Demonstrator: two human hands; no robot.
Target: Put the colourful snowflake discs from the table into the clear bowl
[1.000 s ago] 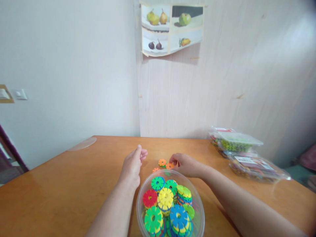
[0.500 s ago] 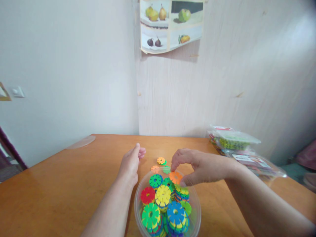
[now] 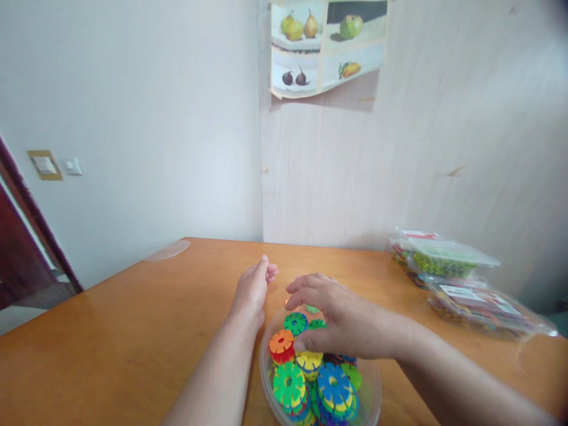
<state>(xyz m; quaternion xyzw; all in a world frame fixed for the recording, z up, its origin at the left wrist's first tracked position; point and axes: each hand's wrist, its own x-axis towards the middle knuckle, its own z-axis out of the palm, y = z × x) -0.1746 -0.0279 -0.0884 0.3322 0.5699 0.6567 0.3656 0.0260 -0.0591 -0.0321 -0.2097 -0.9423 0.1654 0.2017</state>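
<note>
A clear round plastic tub [image 3: 377, 393] stands before me, holding stacks of notched flower-shaped plastic discs. An orange disc [image 3: 281, 341] lies on top of the red stack at the tub's left side. My right hand [image 3: 331, 316] reaches over the tub, thumb and fingers apart, the thumb tip close beside that orange disc. Below it show a yellow disc [image 3: 309, 362], a green disc [image 3: 289, 383] and a blue disc [image 3: 334, 381]. My left hand [image 3: 252, 293] rests on its edge left of the tub, fingers loosely bent, with nothing visible in it.
Beyond the tub, a few loose discs are mostly covered by my right hand. Clear plastic packs [image 3: 483, 302] are piled on the right of the wooden table [image 3: 146, 331]. A translucent lid [image 3: 171, 250] lies at the back left corner, near the wall.
My right hand has moved left over the tub. The orange disc it held now lies on the red stack, and the fingers have let go. The view has turned slightly left.
</note>
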